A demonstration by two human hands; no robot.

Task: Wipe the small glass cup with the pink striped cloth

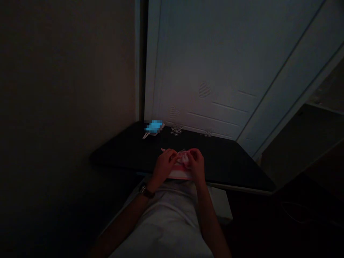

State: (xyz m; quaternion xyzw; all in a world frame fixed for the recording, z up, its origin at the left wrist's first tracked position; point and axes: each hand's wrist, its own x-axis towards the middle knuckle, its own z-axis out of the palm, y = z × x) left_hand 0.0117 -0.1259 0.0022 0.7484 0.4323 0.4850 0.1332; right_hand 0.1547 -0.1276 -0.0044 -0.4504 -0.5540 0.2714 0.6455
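The scene was dim. A small, pale, crumpled piece of paper or thin sheet (183,157) sat between the two hands, soft-edged and creased, its exact make too dark to tell. The left hand (163,165) had its fingers curled in and pinched on the sheet's left side; the right hand (196,165) was likewise closed on its right side, the fingertips of both nearly meeting over it. A watch (145,191) with a dark band ringed the left wrist.

Under the hands lay a flat pinkish-white pad or booklet (179,174), its straight edge lying just at the near rim of the table (231,161). The table was matte black, smooth, with a thin pale front edge and a cut corner at the right.

Toward the far edge, well apart from the hands, lay a blue blurred object (153,126) and two small clusters of clear, glinting pieces (176,130), right against a white panelled door (215,71). A plain wall (67,71) closed the left side. Bare tabletop lay to either side of the hands.
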